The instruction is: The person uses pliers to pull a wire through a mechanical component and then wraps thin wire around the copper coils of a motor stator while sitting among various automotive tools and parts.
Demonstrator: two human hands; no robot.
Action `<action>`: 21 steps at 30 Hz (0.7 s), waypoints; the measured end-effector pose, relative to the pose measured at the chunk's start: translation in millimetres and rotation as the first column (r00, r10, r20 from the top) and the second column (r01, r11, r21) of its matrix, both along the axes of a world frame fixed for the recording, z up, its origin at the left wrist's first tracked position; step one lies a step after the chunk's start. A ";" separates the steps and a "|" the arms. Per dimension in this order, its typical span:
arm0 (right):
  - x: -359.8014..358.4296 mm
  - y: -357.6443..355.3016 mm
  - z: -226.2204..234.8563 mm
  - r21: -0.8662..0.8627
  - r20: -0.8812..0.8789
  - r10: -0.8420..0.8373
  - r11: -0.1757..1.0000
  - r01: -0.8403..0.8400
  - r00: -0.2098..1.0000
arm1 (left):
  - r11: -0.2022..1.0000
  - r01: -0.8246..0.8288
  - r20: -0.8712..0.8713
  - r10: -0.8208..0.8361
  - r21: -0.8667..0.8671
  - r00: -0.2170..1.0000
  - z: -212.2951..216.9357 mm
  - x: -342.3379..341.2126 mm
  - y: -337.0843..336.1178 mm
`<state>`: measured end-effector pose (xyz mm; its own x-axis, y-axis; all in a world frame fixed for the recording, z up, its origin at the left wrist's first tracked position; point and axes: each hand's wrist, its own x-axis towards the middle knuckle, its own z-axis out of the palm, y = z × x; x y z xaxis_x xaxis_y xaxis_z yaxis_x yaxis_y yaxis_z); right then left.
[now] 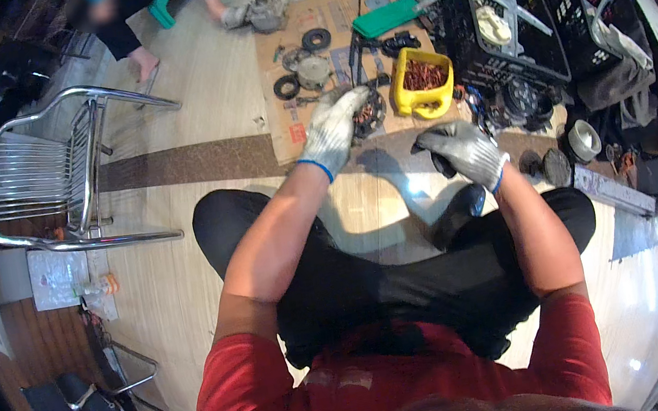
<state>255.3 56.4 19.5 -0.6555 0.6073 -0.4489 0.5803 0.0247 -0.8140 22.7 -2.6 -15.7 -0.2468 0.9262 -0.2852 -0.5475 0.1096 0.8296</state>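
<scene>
My left hand [337, 126], in a grey work glove, reaches forward and rests on a round metal part with copper windings [369, 113] lying on the cardboard sheet [283, 119]. My right hand [460, 147], gloved too, is curled around a small dark object that I cannot identify, held above the floor in front of my knee. A yellow tub [421, 79] full of reddish copper scraps stands just beyond both hands.
Rings and round motor parts [301, 66] lie on the cardboard. Black plastic crates [506, 29] stand at the right. A metal chair [56, 176] is at the left. Another person sits at the far side near a motor part [264, 13]. A tape roll [585, 140] lies right.
</scene>
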 end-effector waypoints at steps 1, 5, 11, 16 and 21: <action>-4.6 -4.1 11.1 -0.142 0.071 -0.058 0.988 0.067 0.996 | 0.999 0.029 -0.018 -0.030 -0.040 0.999 8.3 2.5 -2.0; -4.9 -4.4 3.9 0.177 0.060 0.024 0.984 -0.035 0.998 | 0.982 0.173 -0.547 -0.189 -0.080 0.816 -11.4 6.2 -3.5; -7.1 -10.4 7.8 0.357 -0.020 0.085 0.931 -0.072 0.996 | 0.945 0.281 -0.340 -0.322 -0.165 0.884 8.0 25.0 -7.6; 2.6 0.9 -10.7 0.689 0.011 0.217 0.706 -0.165 0.976 | 0.960 0.248 -0.425 -0.281 -0.132 0.861 16.1 23.4 -7.1; 6.5 2.2 -12.5 0.776 0.040 0.273 0.598 -0.202 0.961 | 0.949 0.288 -0.494 -0.190 0.129 0.849 -8.7 8.4 -5.9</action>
